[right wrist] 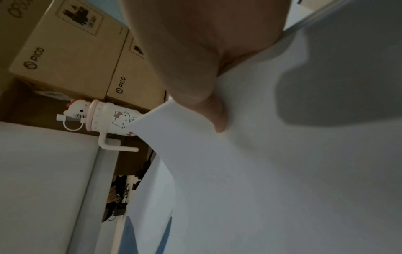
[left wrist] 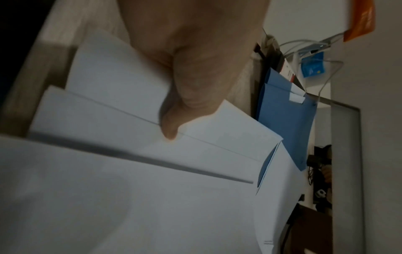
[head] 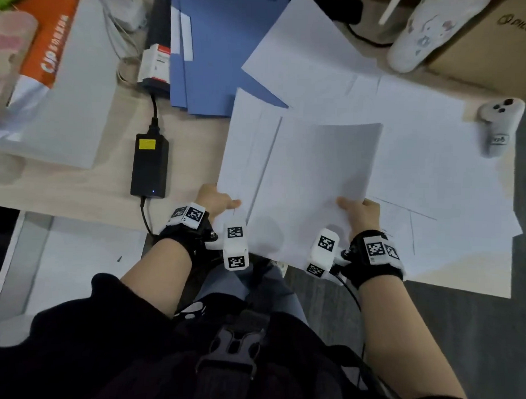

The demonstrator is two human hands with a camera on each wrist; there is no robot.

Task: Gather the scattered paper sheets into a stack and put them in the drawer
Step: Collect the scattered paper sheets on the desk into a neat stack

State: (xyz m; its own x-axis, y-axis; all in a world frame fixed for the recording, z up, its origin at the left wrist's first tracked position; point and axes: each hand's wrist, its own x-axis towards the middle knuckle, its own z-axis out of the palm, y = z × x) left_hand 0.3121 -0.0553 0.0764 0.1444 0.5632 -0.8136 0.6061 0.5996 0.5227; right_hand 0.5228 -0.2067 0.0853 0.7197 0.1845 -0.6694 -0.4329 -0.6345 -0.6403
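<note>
A loose bundle of white paper sheets (head: 304,177) is lifted above the desk between both hands. My left hand (head: 217,202) pinches its near left edge, thumb (left wrist: 172,127) on top of the fanned sheets (left wrist: 135,154). My right hand (head: 358,213) pinches the near right edge, thumb (right wrist: 217,120) pressed on the curling top sheet (right wrist: 261,171). More white sheets (head: 421,163) lie spread on the desk under and to the right of the bundle. An open drawer (head: 63,261) with a white bottom sits low on the left, below the desk edge.
Blue folders (head: 219,51) lie behind the sheets. A black power adapter (head: 149,165) with its cable sits left of my left hand. A white and orange paper pack (head: 57,81) fills the left. A Hello Kitty cup (head: 422,34), cardboard boxes (head: 493,49) and a grey controller (head: 500,124) stand at the right.
</note>
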